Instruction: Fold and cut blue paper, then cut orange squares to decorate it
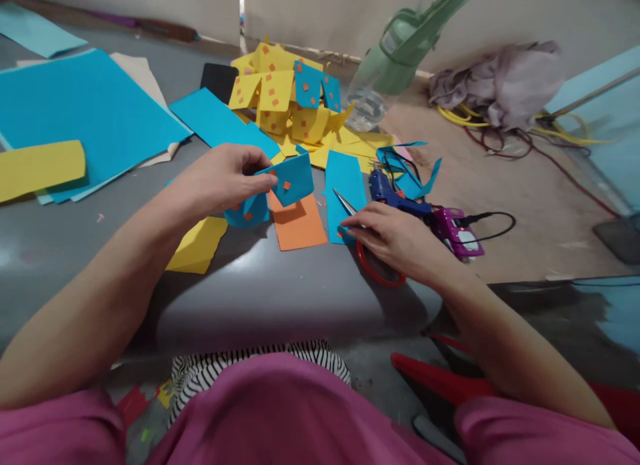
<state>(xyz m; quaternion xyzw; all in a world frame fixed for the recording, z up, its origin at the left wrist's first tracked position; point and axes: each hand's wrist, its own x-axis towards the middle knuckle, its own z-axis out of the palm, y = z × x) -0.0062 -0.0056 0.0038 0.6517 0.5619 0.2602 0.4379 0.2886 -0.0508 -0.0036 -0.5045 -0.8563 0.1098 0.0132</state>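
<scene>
My left hand [233, 175] pinches a folded blue paper piece [295, 182] that carries small orange squares. Just below it hangs a curved blue part [250, 210] with orange squares; I cannot tell whether the two are joined. An orange paper sheet [300, 225] lies under them. My right hand [387, 235] is low over a blue paper strip [345, 175], its fingertips together beside a tiny orange square [341, 234]. Beneath this hand are scissors [379, 273] with red handles, blades pointing up-left over the strip. The hand covers their middle, so its hold is unclear.
Behind stands a yellow paper model [273, 85] with orange squares and a blue part. A blue glue gun [395, 195] and a purple corded box [457, 232] lie right. Large blue sheets [90, 118] cover the left. A green-topped clear bottle [367, 105] stands behind.
</scene>
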